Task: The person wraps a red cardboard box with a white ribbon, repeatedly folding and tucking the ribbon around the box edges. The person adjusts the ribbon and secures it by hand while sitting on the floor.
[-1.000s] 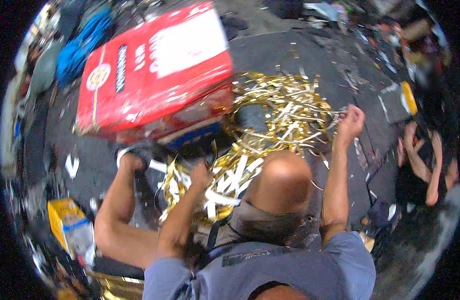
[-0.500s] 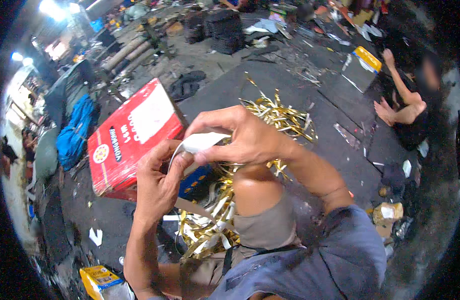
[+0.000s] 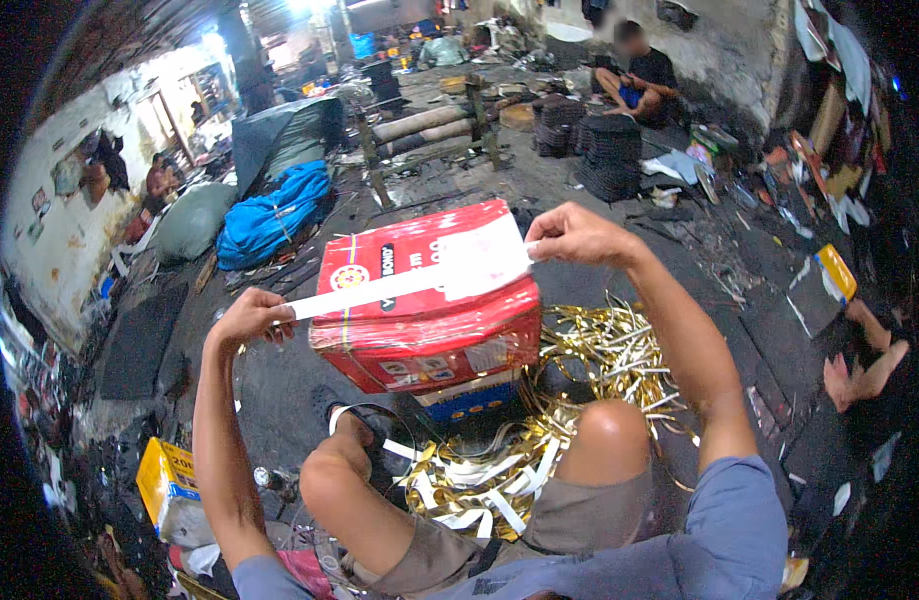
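A long white strip (image 3: 365, 293) stretches nearly straight between my two hands, above a red cardboard box (image 3: 520, 320). My left hand (image 3: 252, 318) pinches its left end, out past the box's left side. At the other end, my right hand (image 3: 580, 238) has thumb and fingers closed on the strip near the box's far right corner. Around the right end the strip blends with a white patch on the box top. Beneath the red box shows part of a blue box (image 3: 470, 402). Gold and white strips (image 3: 620, 350) lie heaped beside it and between my knees.
A yellow and grey carton (image 3: 168, 490) stands at my lower left. Farther off are a blue tarp bundle (image 3: 275, 215), dark stacks (image 3: 610, 155) and a seated person (image 3: 645, 75). At right, another person's bare foot (image 3: 852, 380) is near a yellow-topped carton (image 3: 820, 290).
My hands have moved apart, and the white piece that was bunched between them is now drawn out lengthwise over the red box. The view has shifted, showing more of the room.
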{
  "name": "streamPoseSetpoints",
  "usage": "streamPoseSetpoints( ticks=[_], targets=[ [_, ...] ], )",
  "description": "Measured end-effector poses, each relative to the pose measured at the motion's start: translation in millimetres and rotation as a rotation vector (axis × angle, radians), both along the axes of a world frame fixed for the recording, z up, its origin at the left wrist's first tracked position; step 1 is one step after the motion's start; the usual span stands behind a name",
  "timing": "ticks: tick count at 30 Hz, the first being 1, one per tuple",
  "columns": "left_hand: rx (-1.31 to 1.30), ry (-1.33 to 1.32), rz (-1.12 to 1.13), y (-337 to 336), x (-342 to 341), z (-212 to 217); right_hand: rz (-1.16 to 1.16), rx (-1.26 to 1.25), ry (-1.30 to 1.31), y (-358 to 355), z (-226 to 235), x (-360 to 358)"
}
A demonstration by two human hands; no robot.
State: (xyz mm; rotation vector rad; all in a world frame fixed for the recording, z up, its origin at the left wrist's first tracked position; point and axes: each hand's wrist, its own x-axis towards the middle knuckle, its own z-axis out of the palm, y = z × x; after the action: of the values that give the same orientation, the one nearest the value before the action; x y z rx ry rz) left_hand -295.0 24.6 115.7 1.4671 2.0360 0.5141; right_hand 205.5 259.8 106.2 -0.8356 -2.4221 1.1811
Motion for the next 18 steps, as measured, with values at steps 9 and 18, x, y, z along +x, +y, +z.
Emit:
streamPoseSetpoints(
  ticks=[9, 18],
  targets=[
    [1.010, 0.459, -0.242, 133.2, 163.5, -55.5, -0.201, 0.439, -0.088, -19.5, -21.2, -55.6],
    [0.729, -0.399, -0.126, 151.0, 280.3, -88.7, -0.263, 0.554, 0.021, -20.7, -29.7, -30.6]
  ],
)
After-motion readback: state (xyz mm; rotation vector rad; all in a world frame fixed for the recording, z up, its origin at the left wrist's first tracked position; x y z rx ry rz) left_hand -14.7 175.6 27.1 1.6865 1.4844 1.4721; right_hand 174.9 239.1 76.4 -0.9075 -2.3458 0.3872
